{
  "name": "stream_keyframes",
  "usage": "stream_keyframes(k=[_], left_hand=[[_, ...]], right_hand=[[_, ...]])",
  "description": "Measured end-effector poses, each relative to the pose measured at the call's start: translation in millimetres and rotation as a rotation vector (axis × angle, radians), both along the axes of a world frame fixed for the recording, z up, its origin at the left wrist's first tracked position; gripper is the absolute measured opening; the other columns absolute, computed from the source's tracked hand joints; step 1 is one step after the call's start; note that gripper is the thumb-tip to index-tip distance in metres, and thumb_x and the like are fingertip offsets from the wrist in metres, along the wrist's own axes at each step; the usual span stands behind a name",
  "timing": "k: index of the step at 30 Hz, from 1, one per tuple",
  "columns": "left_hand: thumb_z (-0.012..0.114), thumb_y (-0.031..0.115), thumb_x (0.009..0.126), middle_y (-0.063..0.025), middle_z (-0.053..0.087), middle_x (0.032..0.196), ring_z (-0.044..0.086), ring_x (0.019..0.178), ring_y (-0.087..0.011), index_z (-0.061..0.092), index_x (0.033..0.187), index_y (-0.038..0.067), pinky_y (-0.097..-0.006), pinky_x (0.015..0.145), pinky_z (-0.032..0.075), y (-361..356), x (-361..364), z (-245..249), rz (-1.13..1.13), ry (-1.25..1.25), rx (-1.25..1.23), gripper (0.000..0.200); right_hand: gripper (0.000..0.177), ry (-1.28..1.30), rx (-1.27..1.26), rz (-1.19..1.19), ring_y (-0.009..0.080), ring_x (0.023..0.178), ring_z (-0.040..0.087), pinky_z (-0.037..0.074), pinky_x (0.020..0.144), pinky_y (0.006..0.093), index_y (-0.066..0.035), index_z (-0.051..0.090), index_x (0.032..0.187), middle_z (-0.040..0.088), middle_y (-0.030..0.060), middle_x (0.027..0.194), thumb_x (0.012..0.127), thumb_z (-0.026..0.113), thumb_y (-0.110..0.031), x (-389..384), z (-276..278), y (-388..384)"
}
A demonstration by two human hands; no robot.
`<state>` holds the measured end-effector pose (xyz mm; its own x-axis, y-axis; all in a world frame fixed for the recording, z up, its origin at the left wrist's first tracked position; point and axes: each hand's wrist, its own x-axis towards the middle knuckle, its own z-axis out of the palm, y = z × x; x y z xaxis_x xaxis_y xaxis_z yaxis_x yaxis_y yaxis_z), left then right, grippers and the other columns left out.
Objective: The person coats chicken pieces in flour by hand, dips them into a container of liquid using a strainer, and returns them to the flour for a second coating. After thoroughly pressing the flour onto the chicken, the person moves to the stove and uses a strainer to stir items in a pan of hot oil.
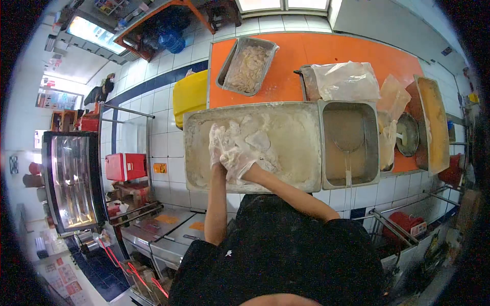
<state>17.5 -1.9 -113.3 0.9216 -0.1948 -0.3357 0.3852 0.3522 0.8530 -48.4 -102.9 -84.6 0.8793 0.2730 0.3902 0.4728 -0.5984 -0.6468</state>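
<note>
My left hand (217,144), in a clear plastic glove caked with flour, reaches into the left part of a wide metal tray (189,153) of flour (293,137). Its fingers look stretched out, away from me. Close against it, my right hand (239,162), gloved the same way, is curled closed. Whatever sits in its fingers is hidden by glove and flour. Beyond my fingers lie flour-coated pieces (258,140), perhaps meat, partly buried. Adjoining the tray on the right is a deep metal pan (326,176) of cloudy liquid, with a round wire strainer (348,140) in it.
A metal pan of pale raw meat pieces (250,69) stands on the orange table (291,56). Further right are a plastic-covered container (347,81), a round bowl (407,135) and a long tray of yellowish crumbs (433,122). A yellow container (191,97) stands at the table's left.
</note>
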Motion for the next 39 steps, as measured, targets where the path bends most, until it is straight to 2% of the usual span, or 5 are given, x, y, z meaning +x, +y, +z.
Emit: stream_keyframes(k=[4, 7, 17, 27, 39], left_hand=[[0.047, 0.029, 0.085, -0.0065, 0.061, 0.086, 0.057, 0.077, -0.0155, 0.059, 0.096, 0.002, -0.0298, 0.069, 0.047, -10.7, 13.3, 18.1, 0.178, 0.161, 0.316, 0.032], [0.053, 0.025, 0.082, -0.0056, 0.062, 0.072, 0.055, 0.061, -0.0170, 0.060, 0.081, 0.002, -0.0317, 0.059, 0.045, -2.0, -10.6, -20.3, 0.041, -0.762, 0.754, 0.024], [0.057, 0.027, 0.077, -0.0141, 0.059, 0.067, 0.057, 0.063, -0.0244, 0.060, 0.078, 0.003, -0.0390, 0.059, 0.044, -72.0, -77.0, 56.8, -0.413, -0.635, 0.948, 0.024], [0.051, 0.020, 0.082, -0.0108, 0.058, 0.098, 0.056, 0.081, -0.0190, 0.050, 0.112, 0.002, -0.0316, 0.074, 0.044, -2.4, -30.5, -17.5, -0.352, -0.522, 0.807, 0.034], [0.053, 0.024, 0.072, -0.0155, 0.060, 0.082, 0.058, 0.078, -0.0315, 0.062, 0.085, 0.008, -0.0397, 0.069, 0.045, 1.0, 23.2, -87.3, -0.725, -0.798, 1.615, 0.023]], right_hand=[[0.029, 0.371, -0.398, 0.112, 0.0288, 0.084, 0.055, 0.045, 0.072, 0.0392, -0.005, 0.054, 0.095, 0.057, 0.0161, 0.094, 0.073, 0.057, -0.024, 13.9, 10.4, -20.1], [0.037, 0.620, 1.421, -0.283, 0.0238, 0.092, 0.053, 0.043, 0.079, 0.0344, -0.006, 0.049, 0.110, 0.054, 0.0117, 0.104, 0.081, 0.051, -0.029, 4.3, -19.8, -46.9], [0.030, 0.802, 2.038, -0.283, 0.0183, 0.077, 0.054, 0.046, 0.068, 0.0250, -0.011, 0.052, 0.104, 0.056, 0.0064, 0.091, 0.087, 0.043, -0.033, -5.1, -72.4, -65.6], [0.029, 0.013, -0.095, 0.041, 0.0301, 0.086, 0.056, 0.043, 0.076, 0.0367, -0.004, 0.049, 0.109, 0.058, 0.0163, 0.095, 0.082, 0.043, -0.014, -22.7, -57.6, -18.6], [0.037, 0.583, -0.248, -0.446, 0.0337, 0.091, 0.055, 0.042, 0.081, 0.0384, -0.007, 0.056, 0.107, 0.056, 0.0175, 0.104, 0.082, 0.043, -0.032, 21.7, -106.1, -71.2]])
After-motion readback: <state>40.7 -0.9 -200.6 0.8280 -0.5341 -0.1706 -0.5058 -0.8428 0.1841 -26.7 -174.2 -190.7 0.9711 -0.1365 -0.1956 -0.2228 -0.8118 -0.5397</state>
